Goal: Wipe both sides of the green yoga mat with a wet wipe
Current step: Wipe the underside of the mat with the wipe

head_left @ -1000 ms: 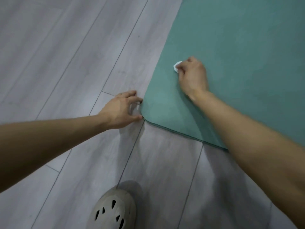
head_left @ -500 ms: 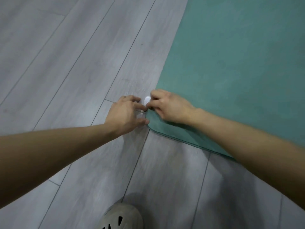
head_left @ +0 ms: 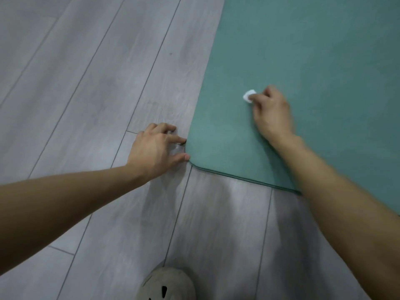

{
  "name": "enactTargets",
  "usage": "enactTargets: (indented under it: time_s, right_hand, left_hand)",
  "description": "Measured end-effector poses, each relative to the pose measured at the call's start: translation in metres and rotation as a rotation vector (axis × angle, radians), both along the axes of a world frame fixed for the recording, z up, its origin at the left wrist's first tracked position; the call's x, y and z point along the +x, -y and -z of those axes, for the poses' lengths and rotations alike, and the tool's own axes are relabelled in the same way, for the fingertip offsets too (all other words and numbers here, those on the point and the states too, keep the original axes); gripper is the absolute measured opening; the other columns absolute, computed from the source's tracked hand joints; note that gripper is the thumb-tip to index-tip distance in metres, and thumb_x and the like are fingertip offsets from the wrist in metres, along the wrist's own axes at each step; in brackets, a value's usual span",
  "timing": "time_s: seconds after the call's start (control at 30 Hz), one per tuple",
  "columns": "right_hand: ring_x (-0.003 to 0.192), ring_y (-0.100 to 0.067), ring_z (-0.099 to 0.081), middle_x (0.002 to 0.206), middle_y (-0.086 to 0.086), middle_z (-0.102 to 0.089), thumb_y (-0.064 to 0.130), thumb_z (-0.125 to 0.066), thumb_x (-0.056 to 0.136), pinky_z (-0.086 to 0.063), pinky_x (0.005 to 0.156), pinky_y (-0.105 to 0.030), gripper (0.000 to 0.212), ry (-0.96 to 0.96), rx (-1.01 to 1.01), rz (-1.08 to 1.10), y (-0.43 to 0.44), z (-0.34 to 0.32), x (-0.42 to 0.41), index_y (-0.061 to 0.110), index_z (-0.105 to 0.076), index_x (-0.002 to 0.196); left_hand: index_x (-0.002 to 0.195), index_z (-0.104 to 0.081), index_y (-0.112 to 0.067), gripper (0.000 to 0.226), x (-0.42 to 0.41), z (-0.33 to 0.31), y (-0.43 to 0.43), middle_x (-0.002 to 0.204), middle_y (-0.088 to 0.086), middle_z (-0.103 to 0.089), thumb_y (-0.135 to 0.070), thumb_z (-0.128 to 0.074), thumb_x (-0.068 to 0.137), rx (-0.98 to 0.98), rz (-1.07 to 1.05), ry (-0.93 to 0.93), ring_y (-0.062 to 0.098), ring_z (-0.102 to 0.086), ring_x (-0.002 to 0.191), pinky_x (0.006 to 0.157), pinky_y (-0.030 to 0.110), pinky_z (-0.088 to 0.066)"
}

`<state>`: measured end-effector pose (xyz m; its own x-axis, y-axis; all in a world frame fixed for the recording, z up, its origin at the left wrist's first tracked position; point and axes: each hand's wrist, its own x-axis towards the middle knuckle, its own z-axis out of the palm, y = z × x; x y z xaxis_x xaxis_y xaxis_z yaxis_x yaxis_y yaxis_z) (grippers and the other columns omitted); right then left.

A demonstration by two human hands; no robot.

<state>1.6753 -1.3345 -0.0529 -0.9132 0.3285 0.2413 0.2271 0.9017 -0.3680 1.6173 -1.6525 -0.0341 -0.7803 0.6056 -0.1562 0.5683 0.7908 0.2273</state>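
Note:
The green yoga mat (head_left: 313, 61) lies flat on the floor and fills the upper right of the view, its rounded near-left corner pointing toward me. My right hand (head_left: 272, 113) rests on the mat a little in from that corner and pinches a small bunched white wet wipe (head_left: 249, 96) against the mat's surface. On the floor just left of the corner sits my left hand (head_left: 154, 148), fingers spread, with the thumb tip and a fingertip touching the mat's edge.
Grey wood-plank floor (head_left: 86, 83) spreads to the left and in front of the mat. A pale perforated clog (head_left: 166, 284) on my foot shows at the bottom edge, near the mat's front border.
My right hand has carried the wipe from the mat's corner, beside the left hand, back up and to the right onto the mat. The left hand has stayed at the corner.

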Motion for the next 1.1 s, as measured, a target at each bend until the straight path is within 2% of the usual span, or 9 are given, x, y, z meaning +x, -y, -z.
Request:
enactTargets:
  time_s: [0.07, 0.13, 0.3, 0.37, 0.5, 0.67, 0.83, 0.97, 1.1]
  right_hand:
    - [0.094, -0.041, -0.062, 0.104, -0.017, -0.059, 0.021, -0.050, 0.097, -0.050, 0.085, -0.041, 0.033, 0.009, -0.076, 0.377, -0.035, -0.005, 0.007, 0.017, -0.078, 0.115]
    - [0.095, -0.040, -0.063, 0.108, -0.017, -0.060, 0.015, -0.051, 0.096, -0.051, 0.087, -0.040, 0.031, 0.005, -0.129, 0.455, -0.008, -0.003, 0.002, 0.015, -0.077, 0.114]
    - [0.089, -0.035, -0.060, 0.098, -0.010, -0.055, 0.030, -0.048, 0.100, -0.053, 0.075, -0.044, 0.032, 0.127, -0.061, -0.428, 0.104, 0.001, -0.013, 0.018, -0.075, 0.112]
    - [0.091, -0.035, -0.060, 0.100, -0.011, -0.055, 0.027, -0.052, 0.101, -0.051, 0.077, -0.042, 0.028, 0.155, -0.034, -0.388, 0.084, -0.008, -0.025, 0.021, -0.075, 0.116]
    - [0.099, -0.039, -0.061, 0.108, -0.016, -0.057, 0.010, -0.053, 0.098, -0.049, 0.082, -0.038, 0.030, 0.125, -0.108, 0.189, 0.050, -0.015, -0.036, 0.017, -0.075, 0.119]
    - [0.089, -0.033, -0.059, 0.098, -0.011, -0.056, 0.013, -0.057, 0.096, -0.049, 0.074, -0.040, 0.023, 0.130, -0.106, -0.470, 0.135, -0.005, 0.005, 0.014, -0.076, 0.109]
    - [0.090, -0.037, -0.062, 0.100, -0.011, -0.056, 0.012, -0.055, 0.096, -0.055, 0.077, -0.044, 0.026, 0.102, -0.189, -0.083, 0.128, -0.009, 0.006, 0.016, -0.076, 0.112]
    - [0.085, -0.031, -0.058, 0.093, -0.006, -0.053, 0.015, -0.059, 0.095, -0.051, 0.070, -0.040, 0.020, 0.150, -0.139, -0.519, 0.157, -0.011, 0.053, 0.014, -0.077, 0.104]
    - [0.080, -0.033, -0.056, 0.092, -0.009, -0.051, 0.010, -0.058, 0.096, -0.053, 0.068, -0.045, 0.018, 0.047, -0.200, -0.025, 0.148, -0.003, 0.048, 0.009, -0.074, 0.104]
  left_hand:
    - [0.131, -0.071, -0.043, 0.061, 0.000, 0.000, 0.000, 0.149, -0.007, -0.057, -0.078, -0.068, 0.081, -0.002, 0.002, 0.001, 0.020, -0.051, 0.129, 0.102, 0.047, -0.049]
    - [0.131, -0.071, -0.043, 0.060, 0.001, -0.002, -0.001, 0.150, -0.007, -0.056, -0.076, -0.069, 0.082, 0.003, 0.003, 0.005, 0.020, -0.050, 0.131, 0.102, 0.047, -0.049]
    - [0.130, -0.071, -0.043, 0.061, 0.002, -0.005, -0.003, 0.148, -0.008, -0.056, -0.076, -0.070, 0.080, 0.003, -0.017, 0.019, 0.019, -0.050, 0.131, 0.103, 0.048, -0.048]
    - [0.132, -0.071, -0.043, 0.061, 0.003, -0.005, -0.004, 0.150, -0.008, -0.055, -0.075, -0.070, 0.081, 0.006, -0.022, 0.023, 0.019, -0.049, 0.133, 0.104, 0.048, -0.047]
    - [0.135, -0.068, -0.042, 0.059, 0.008, -0.002, 0.000, 0.154, -0.006, -0.053, -0.073, -0.067, 0.085, 0.018, -0.021, 0.031, 0.021, -0.048, 0.135, 0.107, 0.048, -0.046]
    - [0.139, -0.064, -0.042, 0.056, 0.002, -0.010, 0.004, 0.154, -0.002, -0.053, -0.066, -0.063, 0.089, -0.034, 0.091, 0.042, 0.024, -0.049, 0.134, 0.106, 0.050, -0.047]
    - [0.152, -0.053, -0.035, 0.059, -0.006, -0.013, 0.020, 0.163, 0.001, -0.043, -0.049, -0.067, 0.096, -0.105, 0.231, 0.028, 0.026, -0.042, 0.144, 0.116, 0.050, -0.042]
    - [0.147, -0.057, -0.027, 0.060, -0.012, -0.018, 0.030, 0.154, 0.002, -0.051, -0.052, -0.070, 0.094, -0.129, 0.275, -0.032, 0.026, -0.047, 0.140, 0.113, 0.049, -0.043]
    - [0.127, -0.067, -0.024, 0.040, -0.021, -0.023, 0.032, 0.134, 0.000, -0.061, -0.046, -0.071, 0.094, -0.086, 0.244, -0.057, 0.024, -0.057, 0.122, 0.105, 0.045, -0.049]
